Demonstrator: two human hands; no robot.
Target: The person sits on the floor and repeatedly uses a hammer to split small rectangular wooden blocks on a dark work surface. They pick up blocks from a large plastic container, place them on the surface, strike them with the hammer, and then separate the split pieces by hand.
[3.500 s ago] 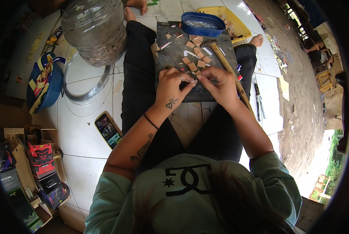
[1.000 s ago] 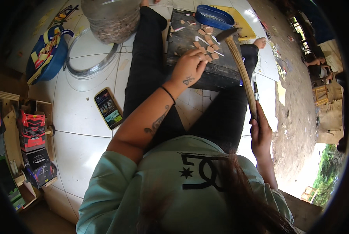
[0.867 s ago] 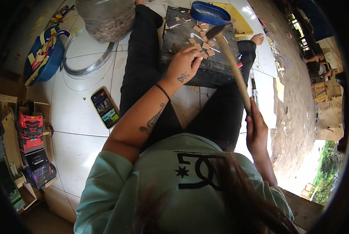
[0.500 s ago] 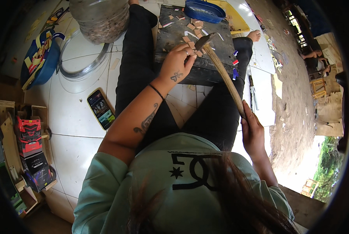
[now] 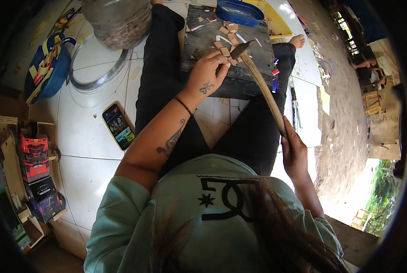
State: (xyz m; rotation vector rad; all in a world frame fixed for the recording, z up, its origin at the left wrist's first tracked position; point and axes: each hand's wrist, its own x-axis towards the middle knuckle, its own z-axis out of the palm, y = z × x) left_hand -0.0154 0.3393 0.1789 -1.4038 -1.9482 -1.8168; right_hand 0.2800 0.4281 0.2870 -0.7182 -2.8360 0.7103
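Observation:
My right hand (image 5: 295, 149) is wrapped round the lower end of a hammer (image 5: 263, 86) with a long wooden handle. The hammer's dark metal head hovers over or rests on the near part of a dark block (image 5: 253, 72); which of the two I cannot tell. Close beside the head, my left hand (image 5: 207, 72) is closed in a pinch at the block's top. What its fingertips hold, if anything, is hidden. Small brown wooden pieces (image 5: 224, 52) lie scattered around the fingertips and farther back on the block.
A blue oval tray (image 5: 239, 12) sits at the block's far end, beside a yellow tray (image 5: 280, 26). To the left are a blue basin (image 5: 53, 84), a wire coil (image 5: 78, 85), a large clear container (image 5: 117, 27), a phone (image 5: 118, 126) and toy trucks (image 5: 36, 157).
The hammer head has shifted slightly to the right, away from my left fingers. Both hands stay nearly in place.

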